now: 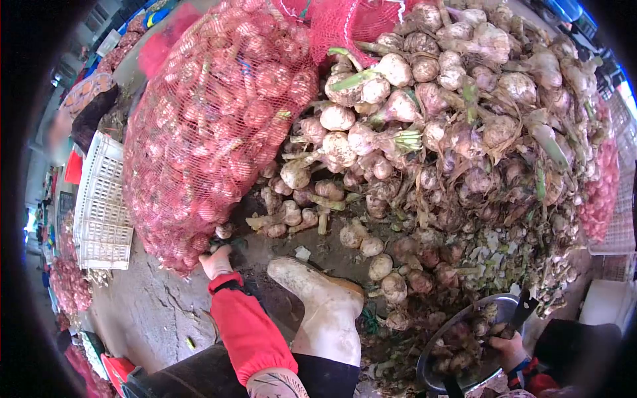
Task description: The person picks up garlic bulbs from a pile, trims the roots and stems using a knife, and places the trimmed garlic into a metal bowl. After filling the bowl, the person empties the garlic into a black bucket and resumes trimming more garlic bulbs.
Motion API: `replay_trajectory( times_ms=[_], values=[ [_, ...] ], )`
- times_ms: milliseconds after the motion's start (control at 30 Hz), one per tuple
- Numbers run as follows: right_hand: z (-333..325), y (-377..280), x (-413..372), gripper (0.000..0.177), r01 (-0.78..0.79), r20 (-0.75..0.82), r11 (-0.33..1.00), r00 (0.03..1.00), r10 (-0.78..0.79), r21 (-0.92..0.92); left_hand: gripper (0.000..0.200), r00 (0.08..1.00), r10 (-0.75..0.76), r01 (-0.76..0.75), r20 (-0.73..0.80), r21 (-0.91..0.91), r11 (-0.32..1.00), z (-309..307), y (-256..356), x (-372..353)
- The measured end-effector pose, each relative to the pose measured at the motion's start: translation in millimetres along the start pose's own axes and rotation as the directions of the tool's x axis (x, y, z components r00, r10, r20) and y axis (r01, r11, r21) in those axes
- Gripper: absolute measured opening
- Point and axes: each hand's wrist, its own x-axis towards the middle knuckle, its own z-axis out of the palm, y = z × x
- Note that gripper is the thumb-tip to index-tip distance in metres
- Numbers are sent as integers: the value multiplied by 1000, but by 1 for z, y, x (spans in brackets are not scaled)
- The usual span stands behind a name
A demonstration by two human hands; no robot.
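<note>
My left hand [215, 263], in a red sleeve, reaches down to the lower corner of a full red mesh bag [212, 132] of garlic. Its fingers are curled in close to the bag, and what they hold is hidden. Just beyond the fingertips lies one garlic bulb [224, 231]. At the lower right my right hand [508, 350] grips a knife [526, 306] with a dark broad blade, over the edge of a metal basin [424, 361]. Several soil-covered bulbs [459, 361] lie in the basin.
A big heap of garlic [464, 126] with stalks rises ahead. A white boot [318, 298] stands on the concrete floor [159, 318]. To the left is a white plastic crate [104, 205], with a person [93, 113] behind it. Leaf scraps [511, 255] litter the right side.
</note>
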Motion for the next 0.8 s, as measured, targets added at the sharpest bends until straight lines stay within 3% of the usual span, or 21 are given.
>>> replay_trajectory(
  times_ms=[33,67,100,167,267,300,333,367,400,467,533,600,667,733,800],
  values=[
    [5,-2,-3,31,51,49,999,997,-51,0,67,999,40,-40,16,17,999,-5,7,-12],
    [-2,4,-1,31,55,55,998,997,-55,6,51,995,102,-102,5,28,994,-3,2,-13],
    [-14,14,5,30,78,71,997,995,-77,-14,51,994,109,-109,0,24,994,0,-6,-7],
    [-14,16,3,29,104,97,994,990,-101,-28,51,996,40,-22,83,-208,978,5,-27,16],
    [-8,10,-2,24,56,-6,990,998,-58,-133,53,968,-11,147,252,-528,836,21,-36,41],
    [-25,23,6,25,67,-3,985,998,-68,-160,53,966,-5,148,257,-539,829,23,-23,35],
    [-36,32,10,26,73,0,979,997,-74,-190,59,956,-59,141,288,-273,952,16,1,20],
    [-37,33,10,29,91,40,990,995,-87,-109,66,946,-120,120,300,17,993,11,26,4],
    [-40,34,10,29,95,38,989,995,-91,-112,66,945,-122,123,303,14,992,9,54,-17],
    [-44,34,15,30,26,29,998,999,-24,-64,70,998,-67,60,-6,501,863,17,104,-57],
    [-37,28,15,30,-20,47,1000,999,19,23,71,998,-9,36,-59,474,880,26,106,-64],
    [-47,39,24,30,78,79,982,995,-65,-172,69,994,-11,47,-105,346,937,26,107,-70],
    [-25,29,17,30,20,55,991,998,-13,-129,67,994,31,5,-105,323,946,32,79,-43],
    [-9,23,13,30,-27,33,997,999,30,-75,61,980,199,-199,19,165,966,42,44,-11],
    [-9,21,9,31,43,87,990,996,-32,-133,55,987,144,-156,65,236,959,26,68,-40]
  ],
)
